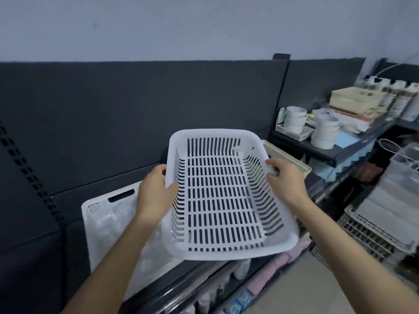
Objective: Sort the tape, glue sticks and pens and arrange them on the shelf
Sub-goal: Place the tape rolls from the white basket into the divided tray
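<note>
White bowl stacks [324, 134] on dark side shelf [326, 152] w/ cream box [353, 99]; bottles [401, 96] behind; dark back panel [136, 114].

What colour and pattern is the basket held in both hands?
White basket, slotted base and walls, empty; head view.

A dark metal shelf [326, 152] runs along a dark back panel. On its right part stand two stacks of white tape rolls [324, 132], beside flat cream boxes [353, 99] and white bottles [401, 96]. On the lower left section rests a white lidded bin [106, 214].
</note>
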The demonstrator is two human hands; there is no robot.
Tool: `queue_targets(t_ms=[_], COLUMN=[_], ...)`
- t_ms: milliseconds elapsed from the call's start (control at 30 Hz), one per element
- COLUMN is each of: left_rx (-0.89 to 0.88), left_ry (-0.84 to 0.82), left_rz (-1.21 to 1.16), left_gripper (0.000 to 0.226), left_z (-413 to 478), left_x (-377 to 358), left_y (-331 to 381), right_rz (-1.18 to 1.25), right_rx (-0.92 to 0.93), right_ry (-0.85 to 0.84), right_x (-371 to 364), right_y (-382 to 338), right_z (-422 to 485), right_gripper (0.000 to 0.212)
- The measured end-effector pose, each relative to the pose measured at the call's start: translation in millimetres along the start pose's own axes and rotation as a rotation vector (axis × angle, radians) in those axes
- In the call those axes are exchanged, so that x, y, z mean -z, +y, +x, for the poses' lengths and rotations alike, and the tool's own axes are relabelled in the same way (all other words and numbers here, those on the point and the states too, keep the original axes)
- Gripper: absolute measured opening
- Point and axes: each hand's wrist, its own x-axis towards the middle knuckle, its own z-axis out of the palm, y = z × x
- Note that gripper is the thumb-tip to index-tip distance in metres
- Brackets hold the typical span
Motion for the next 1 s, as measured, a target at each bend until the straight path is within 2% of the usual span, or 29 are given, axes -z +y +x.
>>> queue_targets(t_ms=[200,333,433,567,833,1000], left_rx=[0.068,0.092,0.078,0.081,0.194,0.244], left_ry=[0.100,0.087,0.061,0.027,-0.039,-0.058], left_rz=[0.147,0.371,0.479,0.527,0.447,0.483], left_gripper=[0.017,0.006,0.010,0.012,0.042,0.026], left_z=[3.6,4.5,6.8,14.4,25.5,33.4], left_x=[-41.3,-59.4,-69.8,-83.1,-98.0,-97.9], left_y=[18.7,16.0,9.0,-1.8,-23.7,-30.1], right_rz=[0.015,0.039,0.089,0.106,0.065,0.042], right_rx=[0.152,0.192,0.186,0.215,0.283,0.328], right_ry=[-0.164,-0.269,-0.328,-0.367,-0.390,-0.386], right_x=[-13.8,-36.1,-51.8,-69.8,-94.8,-107.5], right_y=[39.0,53.8,62.7,71.7,78.2,77.1], right_z=[68.1,90.9,101.0,108.4,123.8,128.5], right_gripper=[0.042,0.043,0.043,0.038,0.036,0.040])
